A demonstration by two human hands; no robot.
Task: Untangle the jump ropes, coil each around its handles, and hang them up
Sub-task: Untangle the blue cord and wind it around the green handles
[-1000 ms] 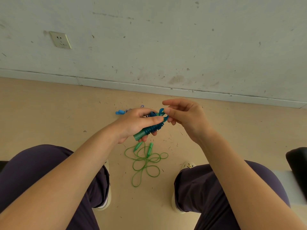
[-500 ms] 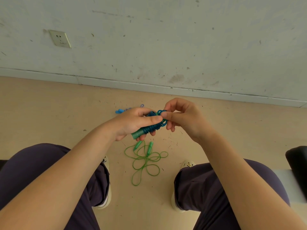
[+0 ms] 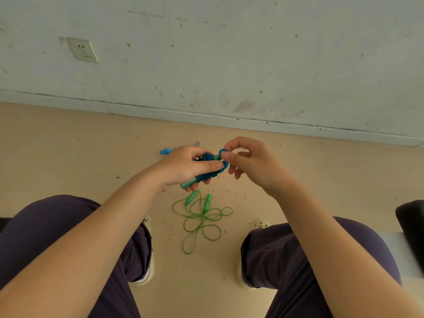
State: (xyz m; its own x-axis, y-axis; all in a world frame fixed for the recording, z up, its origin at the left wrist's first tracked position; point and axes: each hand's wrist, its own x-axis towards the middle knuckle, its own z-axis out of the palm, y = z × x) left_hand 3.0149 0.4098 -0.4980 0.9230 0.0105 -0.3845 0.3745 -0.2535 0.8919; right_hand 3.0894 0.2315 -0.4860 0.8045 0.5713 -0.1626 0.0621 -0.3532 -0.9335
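Note:
My left hand [image 3: 183, 167] grips a teal jump rope [image 3: 206, 174] that is coiled in tight turns around its green handles. My right hand [image 3: 249, 161] pinches the small end loop of that teal rope at the bundle's right tip. Below the hands, a green jump rope [image 3: 200, 216] lies in loose tangled loops on the floor between my feet, its two green handles side by side. A third rope with a blue handle [image 3: 165, 151] and a blue-and-white cord lies on the floor behind my left hand, mostly hidden.
I sit facing a grey wall with a wall socket [image 3: 83, 50] at the upper left. My knees in dark trousers flank the green rope. A dark object [image 3: 410, 223] sits at the right edge on a pale surface.
My right hand closed from spread fingers to a pinch on the teal rope's end loop and drew it slightly right. The left hand kept its grip on the bundle.

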